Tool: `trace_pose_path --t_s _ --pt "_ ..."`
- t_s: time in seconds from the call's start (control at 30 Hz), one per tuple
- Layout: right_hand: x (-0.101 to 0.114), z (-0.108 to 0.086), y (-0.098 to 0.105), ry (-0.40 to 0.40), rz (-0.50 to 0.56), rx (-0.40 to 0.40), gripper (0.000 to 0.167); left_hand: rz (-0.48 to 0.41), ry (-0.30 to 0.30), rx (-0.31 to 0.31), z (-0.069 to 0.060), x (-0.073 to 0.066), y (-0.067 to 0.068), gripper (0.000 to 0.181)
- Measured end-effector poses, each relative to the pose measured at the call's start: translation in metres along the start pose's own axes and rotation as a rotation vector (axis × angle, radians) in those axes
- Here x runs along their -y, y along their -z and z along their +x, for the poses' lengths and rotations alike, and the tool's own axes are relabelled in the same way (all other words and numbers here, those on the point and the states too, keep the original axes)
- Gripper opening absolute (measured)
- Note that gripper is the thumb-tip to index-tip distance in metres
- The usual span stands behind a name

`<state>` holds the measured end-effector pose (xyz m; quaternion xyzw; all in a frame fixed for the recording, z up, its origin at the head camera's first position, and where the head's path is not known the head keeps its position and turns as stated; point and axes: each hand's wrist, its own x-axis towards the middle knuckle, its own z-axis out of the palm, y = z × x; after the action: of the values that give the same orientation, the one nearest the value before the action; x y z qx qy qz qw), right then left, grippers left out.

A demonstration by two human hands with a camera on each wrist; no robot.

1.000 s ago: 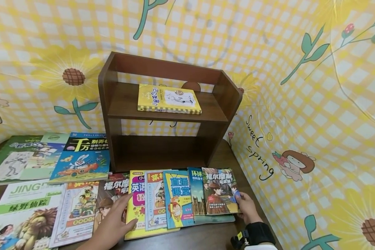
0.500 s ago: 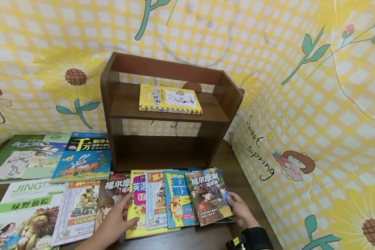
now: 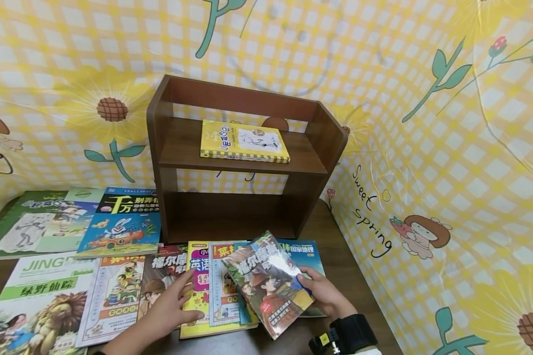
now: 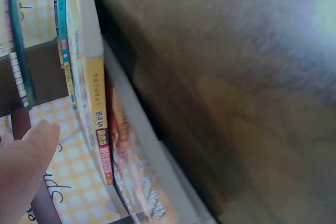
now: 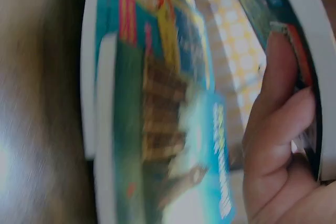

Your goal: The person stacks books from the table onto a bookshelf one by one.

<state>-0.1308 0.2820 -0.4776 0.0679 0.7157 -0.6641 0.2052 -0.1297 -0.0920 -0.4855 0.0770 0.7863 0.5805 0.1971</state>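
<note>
My right hand grips the right edge of a paperback book with detective figures on its cover. That book is tilted and raised over the row of books. In the right wrist view, curled fingers of the right hand lie against its underside. Below it is a teal book with a tower on its cover. My left hand hovers by a yellow English book, fingers loosely spread and holding nothing. In the left wrist view, the yellow book's spine faces the camera, apart from the left hand.
A brown two-tier bookshelf stands behind the books, with a yellow comic book lying flat on its upper tier. Several more books, including a green-white one, lie at left. Patterned cloth hangs behind and to the right.
My right hand has lifted the detective book off the teal book and carried it left, turning it counterclockwise. The teal book's cover is more exposed. My left hand has barely moved.
</note>
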Motion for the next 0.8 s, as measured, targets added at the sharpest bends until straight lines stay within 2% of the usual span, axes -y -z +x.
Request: trace_pose_path --t_s 0.17,0.3,0.4,0.53,0.6,0.67,0.8 --pt "0.019 -0.001 -0.019 0.043 -0.02 0.131 0.043 0.08 -0.086 0.043 -0.001 -0.004 0.006 0.115" --pt "0.035 -0.001 -0.031 0.064 -0.056 0.199 0.042 0.069 -0.139 0.093 -0.003 -0.006 0.014 0.121" --pt "0.045 0.0 -0.037 0.065 -0.067 0.251 0.042 0.054 -0.132 0.115 -0.006 -0.012 0.021 0.122" --pt "0.054 0.003 -0.041 0.054 -0.064 0.329 0.039 0.124 -0.144 0.083 -0.009 -0.021 0.026 0.123" --pt "0.057 0.005 -0.042 0.045 -0.067 0.351 0.037 0.147 -0.171 0.07 -0.009 -0.024 0.027 0.124" --pt "0.058 0.008 -0.043 0.039 -0.077 0.359 0.036 0.181 -0.2 0.051 -0.01 -0.025 0.027 0.124" --pt "0.058 0.015 -0.045 0.036 -0.125 0.333 0.036 0.176 -0.211 0.048 -0.011 -0.026 0.027 0.126"
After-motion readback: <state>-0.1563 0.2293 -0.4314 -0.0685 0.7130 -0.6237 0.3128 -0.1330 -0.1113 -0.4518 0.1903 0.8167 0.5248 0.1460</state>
